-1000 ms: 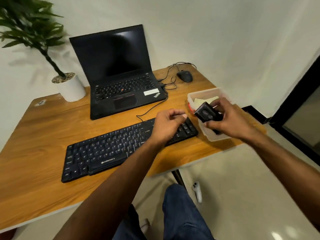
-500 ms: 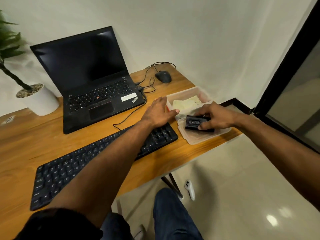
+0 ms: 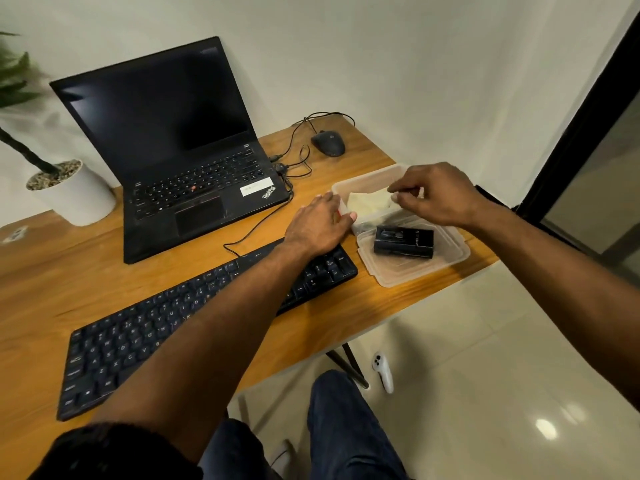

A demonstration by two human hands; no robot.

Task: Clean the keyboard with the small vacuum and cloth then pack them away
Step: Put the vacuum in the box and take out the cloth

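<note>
1. While the left hand (image 3: 320,225) steadies the clear container (image 3: 360,183) at its near wall, fingers loosely curled, the right hand (image 3: 434,195) has left the small vacuum (image 3: 403,241).
2. Now lying on the lid (image 3: 446,261) beside the keyboard (image 3: 145,341), the vacuum looks finished with.
3. Right fingertips pinch the yellow cloth (image 3: 369,202); wiping likely comes next.

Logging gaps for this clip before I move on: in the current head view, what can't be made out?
- Right hand: its fingertips pinch at the yellow cloth in the clear container; whether it is gripped cannot be told.
- Left hand: covers the container's near-left corner; its contact is unclear.
- Small vacuum on the lid: label too small to read.
- Potted plant: foliage cut off by the left edge, blurred.
- Keyboard: middle hidden by the left forearm.
</note>
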